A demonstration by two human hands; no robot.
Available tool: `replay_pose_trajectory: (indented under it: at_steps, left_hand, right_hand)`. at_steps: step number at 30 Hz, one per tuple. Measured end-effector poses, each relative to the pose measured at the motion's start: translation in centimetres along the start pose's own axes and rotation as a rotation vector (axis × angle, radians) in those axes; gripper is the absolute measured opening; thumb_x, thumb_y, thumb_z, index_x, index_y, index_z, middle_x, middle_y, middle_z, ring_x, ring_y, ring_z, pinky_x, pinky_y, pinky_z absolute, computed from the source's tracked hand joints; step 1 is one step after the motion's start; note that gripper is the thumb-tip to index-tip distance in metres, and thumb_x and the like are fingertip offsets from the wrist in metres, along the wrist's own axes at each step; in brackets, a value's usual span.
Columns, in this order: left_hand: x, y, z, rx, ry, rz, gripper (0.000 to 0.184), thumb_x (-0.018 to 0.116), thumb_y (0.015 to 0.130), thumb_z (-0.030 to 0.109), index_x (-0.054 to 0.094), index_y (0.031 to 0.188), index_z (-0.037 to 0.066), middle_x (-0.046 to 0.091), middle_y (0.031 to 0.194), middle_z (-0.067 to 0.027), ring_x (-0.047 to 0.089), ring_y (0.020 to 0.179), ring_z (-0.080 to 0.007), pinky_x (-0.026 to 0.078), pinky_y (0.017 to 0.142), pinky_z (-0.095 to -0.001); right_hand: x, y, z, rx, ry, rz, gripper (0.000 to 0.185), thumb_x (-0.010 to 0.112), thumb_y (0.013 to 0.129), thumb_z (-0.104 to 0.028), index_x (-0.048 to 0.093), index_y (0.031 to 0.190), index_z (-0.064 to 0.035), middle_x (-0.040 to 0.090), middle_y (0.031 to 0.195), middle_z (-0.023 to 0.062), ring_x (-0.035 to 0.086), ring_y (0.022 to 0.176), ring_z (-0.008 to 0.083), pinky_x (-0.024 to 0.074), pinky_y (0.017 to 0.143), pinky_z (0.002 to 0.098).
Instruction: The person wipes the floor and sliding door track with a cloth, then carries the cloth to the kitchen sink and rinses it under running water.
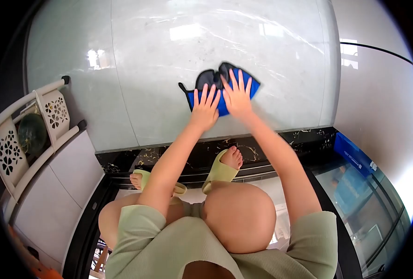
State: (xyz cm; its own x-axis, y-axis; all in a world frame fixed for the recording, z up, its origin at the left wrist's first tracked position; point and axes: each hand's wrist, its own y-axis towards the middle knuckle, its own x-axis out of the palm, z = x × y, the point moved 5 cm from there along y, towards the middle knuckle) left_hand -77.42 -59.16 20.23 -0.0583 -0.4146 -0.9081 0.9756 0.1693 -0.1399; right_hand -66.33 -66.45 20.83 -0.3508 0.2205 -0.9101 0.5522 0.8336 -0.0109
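Clearly, your left hand (205, 110) and right hand (238, 98) lie spread flat on the blue-and-black fabric (223, 107), twelve o'clock on the floor (146, 83); it looks light, soft, pinchable at its nine-o'clock tab (182, 86).

the blue piece (222, 107) looks like matt cloth, the floor (155, 79) glossy.

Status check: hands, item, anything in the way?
Left hand and right hand open, laid on blue-and-black fabric item. Item lies on glossy grey marbled floor. Nothing visible in the way.
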Motion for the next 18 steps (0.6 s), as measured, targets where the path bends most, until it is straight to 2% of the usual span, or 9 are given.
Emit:
replay_pose_trajectory:
  at_steps: [2, 5, 7, 9, 11, 13, 15, 18]
  left_hand:
    - [0.0, -1.7, 0.5, 0.108, -0.005, -0.072, 0.065, 0.057, 0.077, 0.022, 0.04, 0.137, 0.006, 0.031, 0.147, -0.0125, 0.019, 0.139, -0.0332, 0.012, 0.111, -0.0582]
    - [0.1, -2.0, -0.1, 0.176, -0.039, -0.146, 0.064, 0.056, 0.08, 0.022, 0.037, 0.138, 0.004, 0.029, 0.147, -0.0147, 0.017, 0.141, -0.0333, 0.011, 0.111, -0.0573]
    - [-0.5, -0.4, -0.8, 0.174, -0.003, -0.163, 0.066, 0.055, 0.082, 0.024, 0.033, 0.142, 0.008, 0.027, 0.149, -0.0124, 0.016, 0.141, -0.0316, 0.011, 0.112, -0.0552]
    - [-1.8, 2.7, -1.5, 0.17, -0.047, -0.084, 0.065, 0.054, 0.085, 0.023, 0.03, 0.144, 0.014, 0.027, 0.15, -0.0116, 0.016, 0.141, -0.0309, 0.012, 0.112, -0.0554]
    - [-2.9, 7.1, -1.8, 0.159, -0.092, 0.004, 0.064, 0.054, 0.087, 0.025, 0.028, 0.146, 0.02, 0.027, 0.15, -0.0117, 0.019, 0.141, -0.0301, 0.015, 0.112, -0.053]
    - [-3.1, 11.7, -1.3, 0.313, -0.034, 0.016, 0.067, 0.057, 0.087, 0.03, 0.027, 0.146, 0.023, 0.027, 0.15, -0.0101, 0.022, 0.139, -0.0292, 0.018, 0.112, -0.0496]
    - [-1.7, 14.3, 0.9, 0.431, 0.129, -0.021, 0.069, 0.059, 0.085, 0.032, 0.028, 0.146, 0.024, 0.027, 0.15, -0.0084, 0.024, 0.138, -0.0285, 0.021, 0.112, -0.0466]
    - [0.6, 14.9, 6.3, 0.589, 0.214, -0.123, 0.069, 0.063, 0.082, 0.035, 0.031, 0.144, 0.03, 0.025, 0.152, -0.006, 0.022, 0.14, -0.0277, 0.02, 0.112, -0.0484]
  right_hand:
    - [1.1, -4.0, -0.8, 0.086, 0.007, -0.029, 0.047, 0.039, 0.095, -0.032, 0.045, 0.136, -0.0101, 0.024, 0.15, 0.0164, 0.014, 0.139, 0.0405, 0.0068, 0.107, 0.0627]
    - [1.4, -4.8, -1.0, 0.139, 0.042, -0.059, 0.048, 0.038, 0.096, -0.034, 0.043, 0.138, -0.0119, 0.023, 0.151, 0.0158, 0.014, 0.14, 0.0397, 0.0041, 0.106, 0.0633]
    - [1.0, -3.5, -0.2, 0.139, 0.117, -0.027, 0.049, 0.039, 0.096, -0.037, 0.039, 0.141, -0.0176, 0.02, 0.152, 0.0138, 0.012, 0.14, 0.0393, 0.0017, 0.106, 0.0639]
    - [1.3, -1.0, 2.6, 0.167, 0.121, 0.006, 0.051, 0.037, 0.096, -0.038, 0.032, 0.144, -0.02, 0.018, 0.153, 0.0128, 0.009, 0.141, 0.0391, -0.0004, 0.106, 0.0643]
    - [0.4, 1.2, 6.7, 0.455, 0.129, 0.095, 0.054, 0.034, 0.097, -0.04, 0.025, 0.147, -0.0223, 0.014, 0.154, 0.0119, 0.005, 0.142, 0.0387, -0.0015, 0.106, 0.0646]
    - [-0.8, 1.0, 9.6, 0.592, 0.086, 0.115, 0.055, 0.031, 0.097, -0.044, 0.022, 0.148, -0.0238, 0.011, 0.155, 0.0115, 0.001, 0.142, 0.0388, -0.0013, 0.106, 0.0644]
    - [-1.4, -1.1, 11.5, 0.657, 0.065, 0.159, 0.063, 0.036, 0.093, -0.053, 0.021, 0.148, -0.0244, 0.009, 0.155, 0.0125, 0.0, 0.142, 0.0398, -0.0011, 0.105, 0.066]
    - [-1.5, -6.2, 13.7, 0.853, -0.01, 0.232, 0.07, 0.041, 0.091, -0.055, 0.019, 0.149, -0.0224, 0.009, 0.155, 0.0156, -0.001, 0.14, 0.0434, -0.0006, 0.103, 0.0686]
